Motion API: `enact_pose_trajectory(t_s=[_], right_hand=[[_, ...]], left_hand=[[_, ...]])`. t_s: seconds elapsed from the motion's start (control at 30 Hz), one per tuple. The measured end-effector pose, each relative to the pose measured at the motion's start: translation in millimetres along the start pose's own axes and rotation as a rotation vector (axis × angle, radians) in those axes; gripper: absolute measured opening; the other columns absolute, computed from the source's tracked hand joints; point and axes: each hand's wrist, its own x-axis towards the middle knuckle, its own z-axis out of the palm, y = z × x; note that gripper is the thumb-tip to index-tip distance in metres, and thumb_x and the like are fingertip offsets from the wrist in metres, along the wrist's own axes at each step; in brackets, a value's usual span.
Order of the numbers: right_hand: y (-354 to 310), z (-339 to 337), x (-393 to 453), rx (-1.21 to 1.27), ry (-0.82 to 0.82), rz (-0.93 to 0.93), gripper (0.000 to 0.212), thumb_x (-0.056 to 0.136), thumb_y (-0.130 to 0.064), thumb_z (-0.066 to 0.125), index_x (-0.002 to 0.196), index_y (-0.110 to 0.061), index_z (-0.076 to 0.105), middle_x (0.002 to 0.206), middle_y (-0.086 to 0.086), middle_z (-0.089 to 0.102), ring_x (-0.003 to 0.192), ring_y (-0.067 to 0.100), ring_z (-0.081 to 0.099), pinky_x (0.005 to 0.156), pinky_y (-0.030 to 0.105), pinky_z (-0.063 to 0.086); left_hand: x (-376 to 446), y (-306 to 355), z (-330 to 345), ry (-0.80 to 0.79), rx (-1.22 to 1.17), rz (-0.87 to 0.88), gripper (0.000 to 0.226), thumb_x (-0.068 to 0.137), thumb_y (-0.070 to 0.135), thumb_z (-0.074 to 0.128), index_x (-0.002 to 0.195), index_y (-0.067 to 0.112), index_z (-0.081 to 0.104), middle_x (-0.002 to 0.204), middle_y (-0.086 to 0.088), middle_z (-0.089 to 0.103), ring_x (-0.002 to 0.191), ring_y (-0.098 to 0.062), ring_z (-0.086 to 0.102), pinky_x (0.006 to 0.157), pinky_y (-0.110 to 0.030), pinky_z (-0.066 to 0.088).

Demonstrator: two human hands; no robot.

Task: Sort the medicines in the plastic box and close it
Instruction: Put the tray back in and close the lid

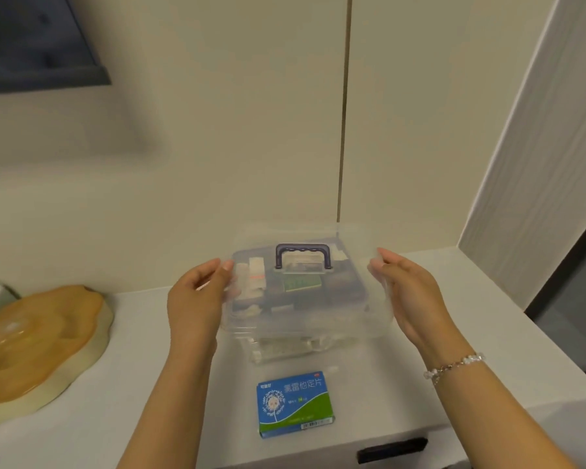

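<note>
Box [305,319], clear plastic, sits on white counter [142,384], near the back wall, roughly centre of view. Lid [349,289], also clear, with a dark blue handle [303,255] standing upright on top, is held over the box; whether it is seated on the rim or just above it cannot be told through the clear plastic. Left hand [197,299] grips the lid's left edge, thumb on top, fingers curled at the side. Right hand [406,292] grips the lid's right edge in the same way; a beaded bracelet [454,365] is on that wrist. Hands are well apart, one at each end of the lid. Seen through the lid: several packets, among them a white-and-pink one at left and a green one under the handle; details blurred. Blue-and-green medicine carton [295,404] lies flat on the counter in front of the box, apart from it, not touched by either hand. Amber tray [38,343] with a wavy rim sits at the far left of the counter. Dark slot [391,450] shows in the counter's front face at lower right.
</note>
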Motion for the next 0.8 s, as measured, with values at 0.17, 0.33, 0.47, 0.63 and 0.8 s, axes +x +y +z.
enact_pose_trajectory(t_s=[0.17,0.33,0.47,0.63,0.8], right_hand=[[10.2,11.6,8.9,-0.148,-0.107,-0.052,0.045,0.089,-0.020,0.051,0.133,-0.028,0.046,0.139,-0.015,0.045,0.125,0.006,0.043,0.104,0.030,0.038],[17.1,23.1,14.5,-0.251,-0.122,-0.020,0.048,0.092,-0.027,0.046,0.137,-0.040,0.034,0.125,-0.027,0.038,0.100,-0.009,0.045,0.059,0.008,0.045],[21.3,24.6,20.2,-0.291,-0.102,0.003,0.047,0.093,-0.031,0.046,0.138,-0.036,0.034,0.135,-0.018,0.040,0.106,0.000,0.043,0.064,0.011,0.043],[24.9,22.9,26.5,-0.359,-0.074,0.011,0.047,0.092,-0.028,0.046,0.138,-0.032,0.036,0.140,-0.015,0.039,0.105,0.000,0.046,0.072,0.011,0.044],[28.7,20.9,27.6,-0.344,-0.065,0.062,0.045,0.093,-0.025,0.045,0.138,-0.030,0.038,0.143,-0.008,0.041,0.111,0.006,0.046,0.076,0.017,0.042]], left_hand=[[5.3,-6.3,1.0,0.046,0.067,0.053,0.009,0.084,0.027,0.064,0.089,0.023,0.071,0.078,0.016,0.063,0.061,-0.004,0.065,0.080,-0.039,0.055],[15.1,-17.4,2.3,-0.006,0.304,0.099,0.032,0.087,0.033,0.052,0.075,0.005,0.064,0.057,-0.012,0.044,0.053,-0.024,0.033,0.080,-0.038,0.019],[21.2,-27.1,2.7,-0.054,0.443,0.044,0.033,0.087,0.030,0.052,0.063,0.007,0.051,0.063,-0.006,0.042,0.064,-0.018,0.038,0.057,-0.026,0.029],[21.7,-33.6,5.0,-0.049,0.473,-0.010,0.045,0.088,0.033,0.056,0.127,0.011,0.052,0.104,-0.001,0.058,0.073,-0.009,0.053,0.034,-0.008,0.037],[21.6,-36.3,7.3,-0.043,0.373,-0.094,0.046,0.087,0.035,0.057,0.128,0.015,0.049,0.111,-0.002,0.055,0.090,-0.017,0.054,0.033,-0.009,0.037]])
